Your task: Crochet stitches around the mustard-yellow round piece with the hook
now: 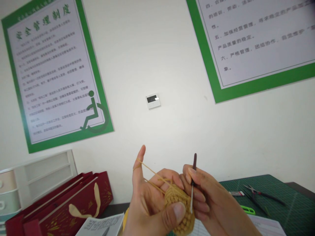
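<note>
My left hand (154, 203) pinches a tan crocheted piece (180, 200) between thumb and fingers, low in the middle of the view. Its index finger points up, with tan yarn (154, 171) looped round it and running down to the piece. My right hand (205, 190) holds a crochet hook (194, 164) with a dark handle, close on the right. The hook's metal shaft points down across the right edge of the crocheted piece. The lower part of the piece has a bumpy texture.
Dark red gift bags (73, 203) and a printed sheet (100, 226) lie left. A green cutting mat (265, 186) at right bears pliers (265, 194) and green-handled scissors (248, 209). Posters and a white thermostat (154, 103) hang on the wall.
</note>
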`<state>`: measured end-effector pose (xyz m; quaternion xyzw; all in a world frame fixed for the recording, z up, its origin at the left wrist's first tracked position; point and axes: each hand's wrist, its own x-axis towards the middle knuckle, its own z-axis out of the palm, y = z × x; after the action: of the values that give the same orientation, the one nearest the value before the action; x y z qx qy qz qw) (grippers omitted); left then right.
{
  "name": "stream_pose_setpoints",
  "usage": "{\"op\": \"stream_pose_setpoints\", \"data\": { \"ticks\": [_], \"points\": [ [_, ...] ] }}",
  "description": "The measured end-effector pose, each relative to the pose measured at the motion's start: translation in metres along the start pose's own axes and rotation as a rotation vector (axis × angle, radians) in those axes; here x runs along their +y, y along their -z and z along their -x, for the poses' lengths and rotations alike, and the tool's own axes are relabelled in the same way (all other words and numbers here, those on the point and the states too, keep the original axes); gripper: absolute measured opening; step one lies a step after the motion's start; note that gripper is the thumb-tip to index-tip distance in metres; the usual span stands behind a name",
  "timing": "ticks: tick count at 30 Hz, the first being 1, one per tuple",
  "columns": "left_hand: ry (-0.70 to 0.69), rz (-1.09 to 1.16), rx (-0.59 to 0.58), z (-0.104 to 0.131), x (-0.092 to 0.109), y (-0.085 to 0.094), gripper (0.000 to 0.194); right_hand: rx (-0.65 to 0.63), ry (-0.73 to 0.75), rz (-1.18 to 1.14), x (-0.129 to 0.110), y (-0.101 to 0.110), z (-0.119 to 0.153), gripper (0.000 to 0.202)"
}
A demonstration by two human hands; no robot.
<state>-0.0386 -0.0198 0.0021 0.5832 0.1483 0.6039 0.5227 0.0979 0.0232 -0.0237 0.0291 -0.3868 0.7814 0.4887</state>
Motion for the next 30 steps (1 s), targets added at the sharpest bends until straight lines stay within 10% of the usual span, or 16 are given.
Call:
{"op": "stream_pose_setpoints", "data": {
  "ticks": [18,30],
  "points": [
    [0.067,0.028,0.205,0.004,0.01,-0.001,0.098,-0.106,-0.056,-0.339,0.011,0.005,-0.012,0.023],
    [0.057,-0.063,0.159,0.006,0.011,-0.003,0.112,0.13,0.315,0.215,0.004,-0.006,0.004,0.042]
  ]
}}
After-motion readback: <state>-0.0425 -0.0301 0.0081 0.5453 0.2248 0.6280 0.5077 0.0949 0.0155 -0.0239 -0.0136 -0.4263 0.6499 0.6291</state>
